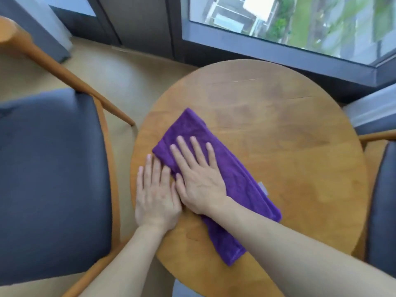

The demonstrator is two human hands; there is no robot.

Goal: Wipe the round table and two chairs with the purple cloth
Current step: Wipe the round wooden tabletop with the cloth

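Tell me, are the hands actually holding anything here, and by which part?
Nothing is gripped. The right hand presses flat on the middle of the purple cloth; the left hand lies flat on the round table, fingertips at the cloth's edge.

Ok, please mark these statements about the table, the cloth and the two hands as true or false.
1. The folded purple cloth lies on the round wooden table. True.
2. The right hand presses flat on the cloth. True.
3. The left hand grips the cloth in a fist. False: its fingers are straight, resting mostly on the table beside the cloth.
4. The cloth hangs over the dark-cushioned wooden chair. False: nothing lies on that seat.
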